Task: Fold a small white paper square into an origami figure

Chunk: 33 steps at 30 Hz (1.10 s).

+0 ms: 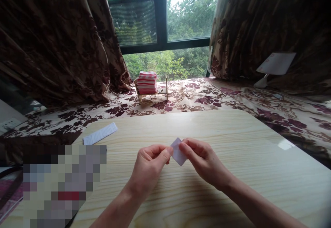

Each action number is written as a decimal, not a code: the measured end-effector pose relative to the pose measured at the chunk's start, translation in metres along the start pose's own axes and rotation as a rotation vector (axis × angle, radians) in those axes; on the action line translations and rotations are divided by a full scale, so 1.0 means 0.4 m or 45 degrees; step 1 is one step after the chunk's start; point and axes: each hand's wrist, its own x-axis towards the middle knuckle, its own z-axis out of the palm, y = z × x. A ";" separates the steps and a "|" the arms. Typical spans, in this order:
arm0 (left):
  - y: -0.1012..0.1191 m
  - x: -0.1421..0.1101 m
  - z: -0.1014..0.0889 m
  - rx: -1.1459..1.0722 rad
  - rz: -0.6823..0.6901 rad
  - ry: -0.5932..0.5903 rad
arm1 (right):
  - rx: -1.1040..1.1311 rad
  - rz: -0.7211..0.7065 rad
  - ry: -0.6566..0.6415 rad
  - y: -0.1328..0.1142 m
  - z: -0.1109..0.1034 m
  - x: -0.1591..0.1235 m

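A small square of pale lilac-white paper [179, 156] is held up between my hands above the wooden table, turned so that one corner points up. My left hand [152, 162] pinches its left corner between thumb and fingers. On the opposite side, my right hand [203, 161] pinches the right corner the same way. Whether the paper is a single sheet or folded layers I cannot tell. The fingers behind it are partly hidden.
The light wood-grain table [219, 128] spans the foreground. On its far left lies a narrow white paper strip or stack [100, 134]; a pixelated patch hides the near left. Beyond, on flowered cloth, stand a small rack with folded red-and-white cloths [147, 82] and a white lamp [276, 63].
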 end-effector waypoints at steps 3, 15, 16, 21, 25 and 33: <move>0.004 0.010 -0.007 -0.053 -0.027 0.156 | -0.002 -0.009 0.047 0.007 -0.001 0.001; -0.012 0.004 -0.007 0.179 0.047 -0.070 | -0.101 -0.017 0.019 0.008 0.009 0.003; -0.013 0.005 -0.006 0.200 0.050 -0.055 | -0.099 -0.002 0.030 0.010 0.010 0.004; -0.013 0.015 -0.014 0.152 0.050 -0.015 | -0.078 0.044 0.036 0.027 -0.012 0.016; -0.008 0.024 -0.030 0.090 0.078 0.117 | -0.023 0.107 0.221 0.035 -0.044 0.029; -0.023 0.006 -0.012 0.242 0.104 -0.181 | 0.080 0.101 -0.065 0.002 0.002 0.012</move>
